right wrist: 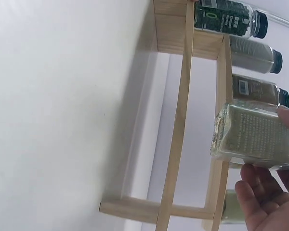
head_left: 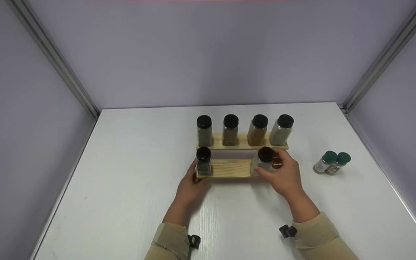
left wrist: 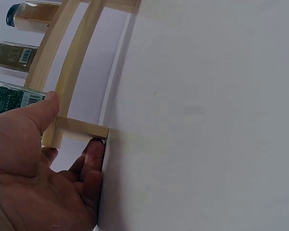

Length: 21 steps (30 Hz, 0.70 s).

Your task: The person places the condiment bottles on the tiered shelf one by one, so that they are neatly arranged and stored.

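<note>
My right hand point(head_left: 285, 177) grips a square glass spice jar point(right wrist: 257, 134) with a black lid and pale contents. In the head view it is at the right end of the lower tier of a two-tier wooden rack point(head_left: 231, 169). The right wrist view shows the jar's base at the rack's rail; whether it touches the shelf is unclear. My left hand point(head_left: 190, 189) holds the rack's lower left corner, thumb at the front rail point(left wrist: 62, 96) and fingers under the end piece. Beside that thumb a jar with dark green contents point(head_left: 203, 164) stands on the lower tier.
Several black-lidded spice jars point(head_left: 230, 131) line the upper tier. Two small jars with green lids point(head_left: 329, 157) are side by side on the white table point(head_left: 121, 173), right of the rack. Pale panels point(head_left: 215, 54) enclose the back and sides.
</note>
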Motion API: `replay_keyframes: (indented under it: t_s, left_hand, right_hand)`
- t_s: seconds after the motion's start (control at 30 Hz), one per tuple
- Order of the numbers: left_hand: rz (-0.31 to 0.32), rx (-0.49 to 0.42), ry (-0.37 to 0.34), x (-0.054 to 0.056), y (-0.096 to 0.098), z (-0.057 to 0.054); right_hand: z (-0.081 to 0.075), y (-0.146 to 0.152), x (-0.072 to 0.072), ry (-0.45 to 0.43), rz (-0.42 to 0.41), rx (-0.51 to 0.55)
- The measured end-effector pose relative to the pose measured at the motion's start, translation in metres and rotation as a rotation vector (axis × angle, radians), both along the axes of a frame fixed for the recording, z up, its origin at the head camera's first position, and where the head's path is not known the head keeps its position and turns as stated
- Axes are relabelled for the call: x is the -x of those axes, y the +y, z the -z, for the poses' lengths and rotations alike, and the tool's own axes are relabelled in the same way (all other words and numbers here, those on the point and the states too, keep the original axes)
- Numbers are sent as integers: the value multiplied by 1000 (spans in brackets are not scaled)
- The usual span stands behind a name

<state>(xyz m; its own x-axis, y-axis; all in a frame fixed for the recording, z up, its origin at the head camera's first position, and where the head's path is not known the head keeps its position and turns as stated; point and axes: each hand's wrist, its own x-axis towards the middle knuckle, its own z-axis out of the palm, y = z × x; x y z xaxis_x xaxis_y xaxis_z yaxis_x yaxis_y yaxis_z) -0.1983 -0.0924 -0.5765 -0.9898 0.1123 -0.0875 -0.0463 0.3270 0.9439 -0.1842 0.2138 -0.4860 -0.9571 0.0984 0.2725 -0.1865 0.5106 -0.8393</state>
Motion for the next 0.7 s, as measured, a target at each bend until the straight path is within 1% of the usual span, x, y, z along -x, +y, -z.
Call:
replay_keyframes:
  t_s: [0.23, 0.3, 0.47, 0.6, 0.7]
  left_hand:
    - [-37, -80, -62, -3, 5, -2]
    - [-51, -110, -92, -5, 6, -3]
    - [-72, -141, -124, -7, 10, -5]
    - [-70, -134, -123, -5, 9, -5]
    - [-54, -80, -81, -3, 6, -5]
  right_hand:
    - [-3, -31, 11, 20, -62, 21]
    - [-3, -40, 14, 18, -72, 23]
    - [0, -58, 22, 2, -85, 26]
    - [6, -67, 27, -7, -91, 21]
    - [8, -72, 29, -16, -90, 13]
